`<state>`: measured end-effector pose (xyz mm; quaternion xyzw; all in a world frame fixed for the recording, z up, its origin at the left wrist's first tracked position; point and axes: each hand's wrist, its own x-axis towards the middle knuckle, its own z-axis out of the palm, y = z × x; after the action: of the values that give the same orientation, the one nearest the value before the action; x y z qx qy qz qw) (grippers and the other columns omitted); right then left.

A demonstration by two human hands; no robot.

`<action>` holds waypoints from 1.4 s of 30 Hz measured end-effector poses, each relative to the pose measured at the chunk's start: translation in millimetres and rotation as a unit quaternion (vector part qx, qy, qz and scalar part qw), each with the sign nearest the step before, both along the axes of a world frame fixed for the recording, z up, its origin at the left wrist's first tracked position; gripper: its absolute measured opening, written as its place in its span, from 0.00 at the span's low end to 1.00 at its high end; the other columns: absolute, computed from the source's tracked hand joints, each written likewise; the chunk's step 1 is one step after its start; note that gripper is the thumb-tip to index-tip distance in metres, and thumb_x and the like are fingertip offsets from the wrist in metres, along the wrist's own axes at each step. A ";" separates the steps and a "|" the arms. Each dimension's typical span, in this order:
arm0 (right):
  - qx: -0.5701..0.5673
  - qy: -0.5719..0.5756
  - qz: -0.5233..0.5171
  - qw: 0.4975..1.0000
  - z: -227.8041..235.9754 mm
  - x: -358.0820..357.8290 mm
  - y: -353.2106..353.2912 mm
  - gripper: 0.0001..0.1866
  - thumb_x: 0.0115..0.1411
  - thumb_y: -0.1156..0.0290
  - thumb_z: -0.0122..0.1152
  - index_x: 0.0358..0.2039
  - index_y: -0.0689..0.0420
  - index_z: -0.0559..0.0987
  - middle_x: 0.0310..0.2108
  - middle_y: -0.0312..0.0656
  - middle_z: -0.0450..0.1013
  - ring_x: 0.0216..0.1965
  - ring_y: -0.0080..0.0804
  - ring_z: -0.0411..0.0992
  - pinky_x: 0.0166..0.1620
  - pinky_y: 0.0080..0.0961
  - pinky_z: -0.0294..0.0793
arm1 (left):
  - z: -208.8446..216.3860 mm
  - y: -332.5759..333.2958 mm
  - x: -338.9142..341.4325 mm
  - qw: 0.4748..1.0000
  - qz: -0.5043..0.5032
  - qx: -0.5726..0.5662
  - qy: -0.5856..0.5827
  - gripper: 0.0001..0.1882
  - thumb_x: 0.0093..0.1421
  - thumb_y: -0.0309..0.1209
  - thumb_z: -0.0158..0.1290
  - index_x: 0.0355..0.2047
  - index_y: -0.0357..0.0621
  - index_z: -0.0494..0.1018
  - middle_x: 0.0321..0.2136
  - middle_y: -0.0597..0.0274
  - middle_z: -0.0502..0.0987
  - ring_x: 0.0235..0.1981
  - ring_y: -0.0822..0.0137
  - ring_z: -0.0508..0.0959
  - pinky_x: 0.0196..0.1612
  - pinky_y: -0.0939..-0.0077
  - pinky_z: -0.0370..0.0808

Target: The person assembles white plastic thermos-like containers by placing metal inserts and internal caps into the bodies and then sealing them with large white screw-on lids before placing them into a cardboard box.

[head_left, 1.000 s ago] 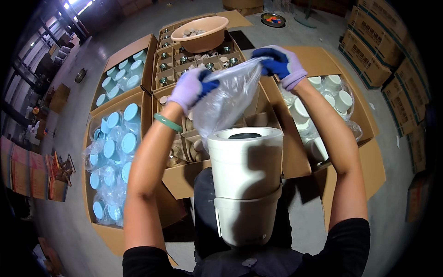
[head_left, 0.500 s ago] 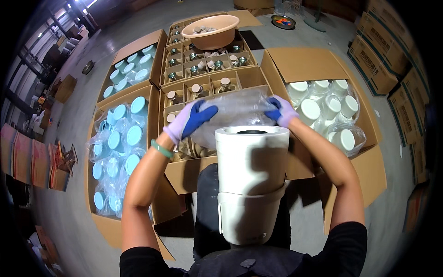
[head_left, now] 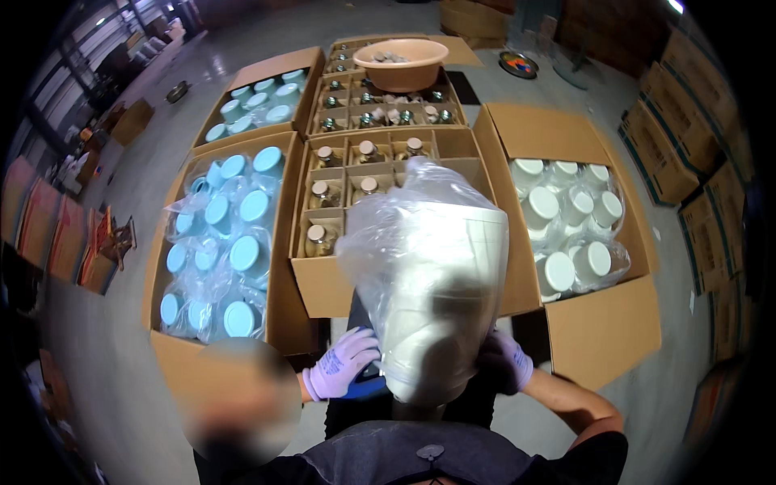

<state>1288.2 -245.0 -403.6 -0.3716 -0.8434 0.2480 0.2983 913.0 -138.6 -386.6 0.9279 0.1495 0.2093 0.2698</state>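
Note:
A tall white bucket-like container (head_left: 440, 283) stands between my legs, tilted slightly. A clear plastic bag (head_left: 372, 242) covers it, bunched loosely above its top and bulging on the left side. My left hand (head_left: 347, 364), in a lilac glove with a blue palm, is closed on the bag low at the container's left side. My right hand (head_left: 505, 361), gloved alike, grips the bag low on the right; its fingertips are in shadow and partly hidden behind the container.
Ahead, a divided carton (head_left: 331, 283) holds several capped glass bottles. At left, a carton (head_left: 279, 291) holds bagged light-blue lidded containers; at right, another carton (head_left: 602, 331) holds white-lidded ones. A peach basin (head_left: 404, 77) rests on the farther bottle carton. Stacked boxes (head_left: 679, 129) stand far right.
Both hands have come down and toward me, drawing the bag from above the bottle carton over the white container. The view has shifted slightly.

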 end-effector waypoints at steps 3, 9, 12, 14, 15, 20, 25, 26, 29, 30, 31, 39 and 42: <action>0.034 -0.030 0.001 0.999 -7.8 -30.5 -37.8 0.19 0.39 0.68 0.61 0.35 0.57 0.81 0.36 0.48 0.74 0.42 0.51 0.71 0.47 0.46 0.69 | 5.8 -53.1 -13.5 0.996 0.065 0.037 0.058 0.27 0.54 0.34 0.56 0.55 0.42 0.68 0.57 0.43 0.65 0.58 0.43 0.67 0.61 0.44 0.62; -0.137 -0.143 -0.131 0.971 29.2 -84.1 -25.9 0.11 0.47 0.65 0.61 0.26 0.60 0.76 0.26 0.55 0.71 0.29 0.59 0.70 0.32 0.46 0.68 | -46.4 -105.3 -9.8 0.968 0.112 0.195 0.108 0.27 0.55 0.36 0.52 0.57 0.53 0.71 0.58 0.39 0.62 0.62 0.38 0.61 0.62 0.33 0.55; -0.088 0.105 -0.158 0.978 69.2 -112.8 -15.7 0.13 0.58 0.65 0.61 0.26 0.61 0.72 0.20 0.54 0.65 0.21 0.51 0.67 0.27 0.38 0.65 | -35.2 -111.5 -9.4 0.981 0.147 0.123 0.042 0.32 0.54 0.49 0.57 0.56 0.47 0.71 0.63 0.33 0.57 0.64 0.29 0.56 0.65 0.27 0.44; -0.194 0.147 -0.164 0.956 98.3 -115.7 -6.2 0.16 0.56 0.63 0.65 0.28 0.62 0.70 0.19 0.44 0.59 0.25 0.24 0.57 0.28 0.28 0.64 | -25.3 -124.1 -14.5 0.980 0.157 0.108 -0.056 0.30 0.55 0.39 0.55 0.60 0.51 0.69 0.64 0.37 0.59 0.64 0.34 0.60 0.65 0.27 0.44; -0.171 0.134 -0.152 0.964 122.6 -116.2 -6.7 0.17 0.55 0.64 0.67 0.31 0.63 0.70 0.21 0.40 0.62 0.26 0.22 0.59 0.29 0.25 0.63 | -7.1 -126.7 -17.7 0.974 0.149 0.124 -0.119 0.28 0.55 0.40 0.56 0.57 0.51 0.71 0.63 0.38 0.61 0.63 0.33 0.60 0.65 0.26 0.43; -0.232 0.350 -0.089 0.903 212.2 -109.7 17.8 0.23 0.54 0.72 0.65 0.51 0.62 0.74 0.41 0.40 0.75 0.42 0.25 0.73 0.46 0.24 0.75 | 129.8 -126.2 -15.0 0.875 0.096 0.268 -0.393 0.09 0.48 0.35 0.64 0.31 0.55 0.78 0.49 0.49 0.74 0.59 0.37 0.66 0.65 0.24 0.43; -0.338 0.487 -0.032 0.805 234.2 -118.2 42.6 0.16 0.60 0.71 0.62 0.48 0.61 0.76 0.40 0.43 0.78 0.41 0.32 0.78 0.46 0.27 0.79 | 255.8 -99.2 24.0 0.778 -0.113 0.417 -0.456 0.05 0.49 0.32 0.62 0.27 0.56 0.79 0.33 0.67 0.83 0.43 0.57 0.82 0.62 0.31 0.57; -0.332 0.492 -0.030 0.805 223.2 -120.2 53.0 0.15 0.60 0.71 0.63 0.47 0.61 0.77 0.40 0.42 0.78 0.40 0.31 0.78 0.45 0.26 0.79 | 278.4 -96.4 16.7 0.826 -0.136 0.432 -0.334 0.05 0.52 0.35 0.60 0.30 0.54 0.79 0.36 0.66 0.82 0.44 0.57 0.81 0.60 0.37 0.62; -0.329 0.478 -0.028 0.814 208.0 -73.5 67.2 0.14 0.61 0.67 0.64 0.45 0.58 0.78 0.37 0.38 0.78 0.38 0.26 0.78 0.42 0.23 0.79 | 290.5 -34.8 36.3 0.813 -0.222 0.508 -0.176 0.20 0.58 0.49 0.56 0.41 0.48 0.80 0.45 0.59 0.82 0.52 0.53 0.79 0.58 0.46 0.71; -0.298 0.427 -0.125 0.845 188.9 -48.5 71.0 0.14 0.61 0.65 0.64 0.44 0.58 0.78 0.35 0.37 0.77 0.35 0.26 0.77 0.39 0.23 0.78 | 301.7 -26.2 46.0 0.832 -0.202 0.493 -0.154 0.24 0.56 0.50 0.58 0.45 0.46 0.78 0.46 0.54 0.81 0.53 0.49 0.78 0.58 0.47 0.71; -0.275 0.368 -0.213 0.862 171.1 -27.3 75.8 0.15 0.61 0.62 0.64 0.44 0.57 0.79 0.33 0.35 0.77 0.32 0.25 0.76 0.35 0.23 0.77 | 306.4 -16.8 50.5 0.842 -0.148 0.496 -0.152 0.24 0.53 0.47 0.63 0.45 0.47 0.79 0.45 0.59 0.81 0.51 0.53 0.79 0.56 0.56 0.73; -0.441 -0.027 -0.202 0.874 158.5 -18.6 31.8 0.17 0.63 0.58 0.61 0.36 0.62 0.81 0.30 0.41 0.79 0.31 0.28 0.78 0.32 0.24 0.81 | 285.4 80.2 118.5 0.926 0.006 0.318 -0.204 0.21 0.54 0.37 0.66 0.46 0.43 0.79 0.42 0.51 0.81 0.46 0.51 0.80 0.51 0.63 0.76; -0.304 0.208 -0.137 0.920 260.7 -23.1 36.8 0.19 0.64 0.55 0.57 0.38 0.60 0.80 0.33 0.42 0.79 0.32 0.29 0.80 0.32 0.18 0.78 | 284.5 89.0 120.6 0.917 0.064 0.342 -0.195 0.21 0.54 0.39 0.66 0.45 0.43 0.79 0.42 0.50 0.81 0.44 0.52 0.81 0.49 0.65 0.76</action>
<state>1265.1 -208.2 -142.9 -0.4967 -0.5872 0.5206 0.3709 1033.6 -49.6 -102.1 0.8931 0.0721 0.4408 -0.0540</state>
